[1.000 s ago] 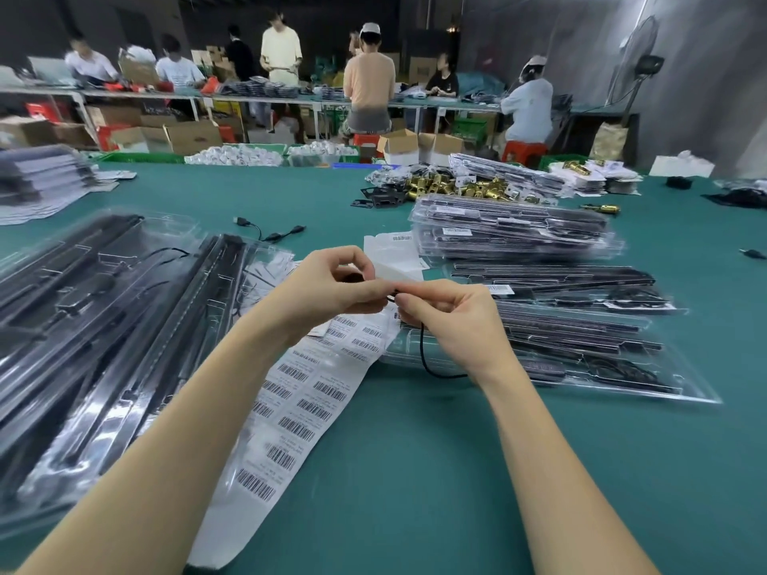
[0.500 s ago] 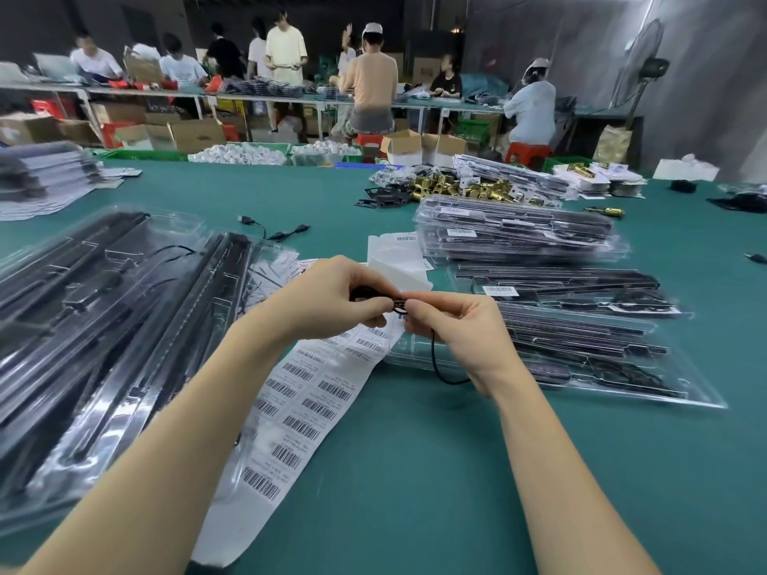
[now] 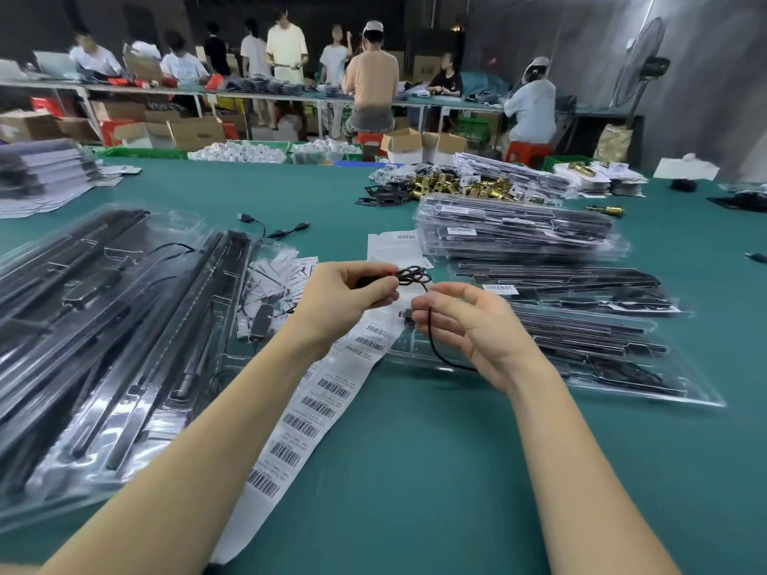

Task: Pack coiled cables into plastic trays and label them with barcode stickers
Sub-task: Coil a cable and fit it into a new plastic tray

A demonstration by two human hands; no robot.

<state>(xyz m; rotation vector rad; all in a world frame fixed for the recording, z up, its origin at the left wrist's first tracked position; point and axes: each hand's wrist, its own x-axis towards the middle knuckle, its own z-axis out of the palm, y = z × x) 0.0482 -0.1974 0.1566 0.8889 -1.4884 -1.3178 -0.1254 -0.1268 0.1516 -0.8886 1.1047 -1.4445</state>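
Above green felt table | left hand grips looped black cable

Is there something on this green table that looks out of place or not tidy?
Two things stand out a little. A loose black cable lies alone on the table, outside any tray. The barcode sticker strip runs slanted under the left hand, its upper end partly hidden. Nothing looks spilled or broken.
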